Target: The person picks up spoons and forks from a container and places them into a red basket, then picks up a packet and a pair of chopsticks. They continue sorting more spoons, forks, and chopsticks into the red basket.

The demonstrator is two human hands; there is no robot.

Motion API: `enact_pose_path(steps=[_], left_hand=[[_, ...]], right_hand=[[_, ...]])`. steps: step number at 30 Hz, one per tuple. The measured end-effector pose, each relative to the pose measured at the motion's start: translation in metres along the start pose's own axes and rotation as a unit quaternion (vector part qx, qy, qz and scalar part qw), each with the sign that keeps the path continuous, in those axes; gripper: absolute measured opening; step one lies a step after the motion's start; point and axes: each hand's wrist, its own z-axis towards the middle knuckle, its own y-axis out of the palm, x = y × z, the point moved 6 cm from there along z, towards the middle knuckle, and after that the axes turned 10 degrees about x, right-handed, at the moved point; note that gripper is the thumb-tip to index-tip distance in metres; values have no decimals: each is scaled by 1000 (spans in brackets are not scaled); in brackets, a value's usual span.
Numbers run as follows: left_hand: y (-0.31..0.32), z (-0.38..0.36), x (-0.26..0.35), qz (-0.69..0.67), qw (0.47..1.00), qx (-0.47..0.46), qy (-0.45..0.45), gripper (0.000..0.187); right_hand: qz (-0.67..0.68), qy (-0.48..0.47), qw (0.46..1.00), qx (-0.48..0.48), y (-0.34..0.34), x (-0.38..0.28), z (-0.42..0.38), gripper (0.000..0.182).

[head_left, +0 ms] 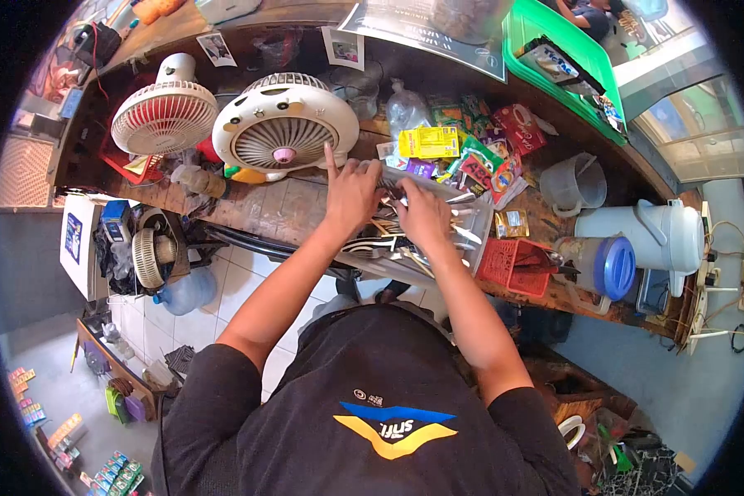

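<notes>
A grey plastic tray (482,234) of cutlery sits at the front edge of the wooden table, under and between my hands. Spoons and forks (370,245) lie in it, handles in several directions. My left hand (355,194) is over the tray's left side, its index finger stretched toward the fan and its other fingers bent. My right hand (424,217) reaches into the middle of the tray with fingers curled. Between the fingertips of both hands is a small dark piece, too hidden to name. The white animal-faced fan (285,124) stands just beyond my left hand.
A second fan (165,116) stands at left. Snack and seasoning packets (484,165) pile up behind the tray. To the right are a red basket (517,266), a clear pitcher (572,183), a blue-lidded container (613,269) and a thermos jug (649,240). A green tray (517,33) rests on the upper ledge.
</notes>
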Motion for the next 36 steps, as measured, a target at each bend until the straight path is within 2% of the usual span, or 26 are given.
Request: enact_pose_path(steps=[3, 7, 9, 12, 15, 17, 18, 20, 24, 27, 29, 30, 32, 36], left_hand=[[-8, -2, -1, -21, 1000, 16, -5, 40], [-20, -5, -7, -70, 997, -2, -43, 39], [-29, -6, -10, -84, 994, -8, -62, 39], [-48, -8, -14, -147, 985, 9, -87, 31], [-56, -10, -23, -171, 980, -6, -104, 21], [-62, -10, -25, -300, 950, -16, -82, 16], [-64, -10, -26, -301, 950, -16, -81, 16], [-73, -13, -23, -390, 919, 12, -62, 17], [-77, -19, -23, -429, 902, 9, -48, 16], [-78, -23, -31, -485, 870, 15, -91, 14], [-92, -21, -31, -457, 886, 69, -25, 22], [-94, -19, -34, -459, 885, 68, -21, 22], [-115, -17, -29, -365, 910, 159, 115, 25], [-132, -14, -27, -353, 911, 156, 142, 23]], right_hand=[[12, 11, 1000, 18, 3, 4, 0, 33], [68, 31, 997, -22, -10, 7, 3, 33], [86, 39, 995, -26, -19, 6, 3, 26], [76, -1, 995, 59, -37, 1, -1, 15], [94, 23, 993, 74, -55, -6, -3, 14], [114, 1, 988, 100, -63, -9, -5, 13], [131, -3, 985, 115, -67, -12, -7, 13], [152, -3, 978, 141, -74, -17, -11, 13], [180, -26, 964, 195, -94, -35, -20, 17], [184, -66, 945, 261, -108, -46, -27, 16], [188, -90, 934, 289, -116, -55, -31, 16], [210, -92, 928, 294, -120, -59, -33, 17], [236, -92, 924, 286, -125, -67, -37, 20], [228, -111, 922, 293, -124, -80, -46, 18]])
